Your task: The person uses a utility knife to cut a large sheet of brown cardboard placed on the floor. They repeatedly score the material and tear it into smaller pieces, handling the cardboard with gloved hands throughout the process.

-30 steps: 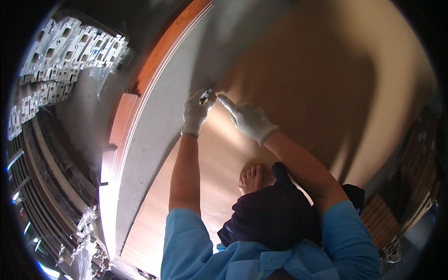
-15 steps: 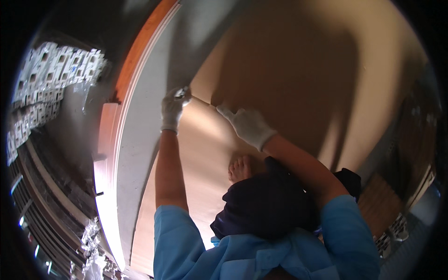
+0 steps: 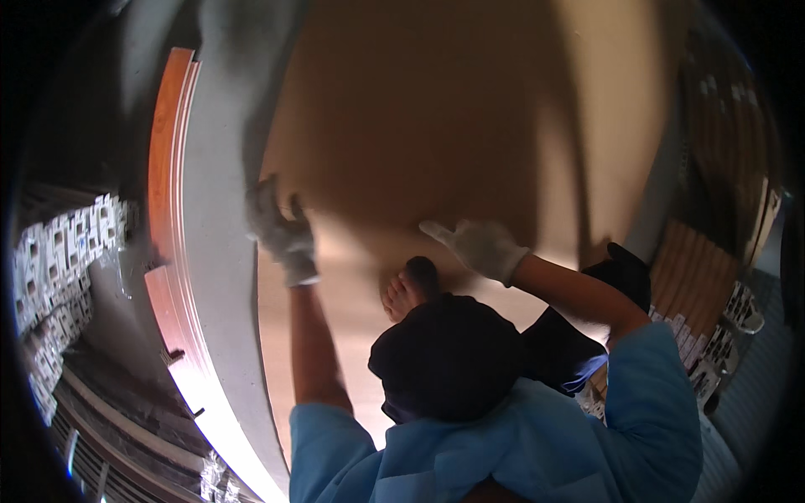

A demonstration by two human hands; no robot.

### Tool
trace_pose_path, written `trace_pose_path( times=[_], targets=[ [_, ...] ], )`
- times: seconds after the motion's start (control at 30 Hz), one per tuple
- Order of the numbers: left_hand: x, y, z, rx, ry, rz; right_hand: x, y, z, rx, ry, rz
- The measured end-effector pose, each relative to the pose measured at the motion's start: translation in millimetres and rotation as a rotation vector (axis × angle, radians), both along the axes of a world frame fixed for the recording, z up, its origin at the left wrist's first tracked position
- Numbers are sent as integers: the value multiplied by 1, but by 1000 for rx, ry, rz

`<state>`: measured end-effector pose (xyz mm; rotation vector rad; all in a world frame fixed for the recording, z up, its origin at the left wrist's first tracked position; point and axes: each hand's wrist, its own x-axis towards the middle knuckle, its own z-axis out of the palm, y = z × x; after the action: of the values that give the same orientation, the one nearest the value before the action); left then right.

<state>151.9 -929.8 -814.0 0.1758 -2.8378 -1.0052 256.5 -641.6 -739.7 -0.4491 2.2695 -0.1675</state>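
A large brown cardboard-like sheet (image 3: 402,109) lies under both hands, its far part in deep shadow. My left hand (image 3: 283,235), in a pale knitted glove, is over the sheet's left edge. Its fingers are spread and nothing shows in them, though they are dark and slightly blurred. My right hand (image 3: 482,247), in the same kind of glove, is low over the middle of the sheet. One finger stretches to the left; the other fingers are partly hidden, and no held thing shows. Whether either hand touches the sheet I cannot tell.
My bare foot (image 3: 401,293) is on the sheet near my dark-clothed knee. Along the left run long orange-brown profile strips (image 3: 172,151) on grey floor. Stacked white hollow profiles (image 3: 71,243) stand farther left. Brown strips or boards (image 3: 692,268) lie at the right.
My left hand has moved left and opened from a closed grip near something small and shiny, no longer visible. The right hand shifted right and nearer me. The view has turned.
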Motion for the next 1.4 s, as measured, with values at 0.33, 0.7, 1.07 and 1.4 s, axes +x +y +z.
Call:
trace_pose_path(
  times=[0.33,0.7,1.07,1.4],
  targets=[
    [24,86,-35,-511,-23,-476,-8,-21,-30,65,76,-70],
    [22,82,-41,-518,80,-530,79,128,-5,91,-53,-119],
    [110,240,-25,-332,-25,-1264,103,144,-23,30,-46,-177],
    [112,250,-24,-478,25,-1329,201,262,-24,167,-27,-304]
  ],
)
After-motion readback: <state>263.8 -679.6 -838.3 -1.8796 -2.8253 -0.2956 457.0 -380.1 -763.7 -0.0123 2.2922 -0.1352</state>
